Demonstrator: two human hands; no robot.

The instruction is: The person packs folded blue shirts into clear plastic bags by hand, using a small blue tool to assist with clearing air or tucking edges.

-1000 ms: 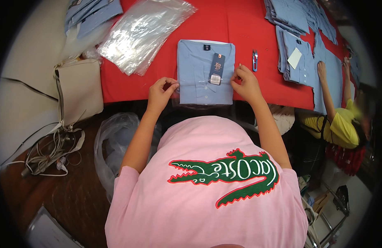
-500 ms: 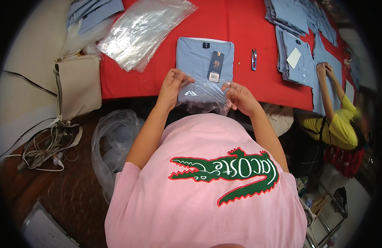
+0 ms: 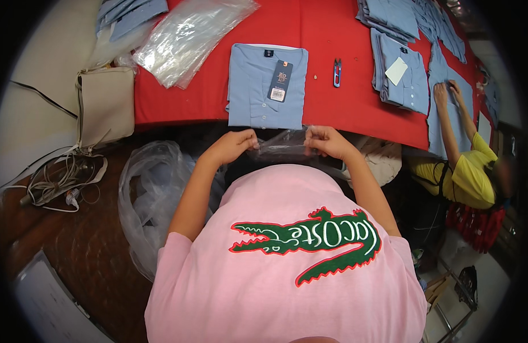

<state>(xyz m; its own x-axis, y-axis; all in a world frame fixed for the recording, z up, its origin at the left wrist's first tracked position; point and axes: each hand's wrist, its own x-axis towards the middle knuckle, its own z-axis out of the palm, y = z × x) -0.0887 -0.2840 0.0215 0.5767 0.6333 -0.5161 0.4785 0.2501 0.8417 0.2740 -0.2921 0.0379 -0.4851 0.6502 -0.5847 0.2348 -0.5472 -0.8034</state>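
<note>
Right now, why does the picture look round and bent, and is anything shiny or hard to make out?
Head view: fisheye bends the red table edge, corners go black. Glare whitens the plastic bags. The clear bag between the left hand and right hand is faint, nearly see-through.

The scene is evenly and brightly lit from above, glare being thrown off the clear bags (image 3: 192,37) left of the folded shirt (image 3: 267,86), while straight edges are bent and corners blackened far around that shirt.
</note>
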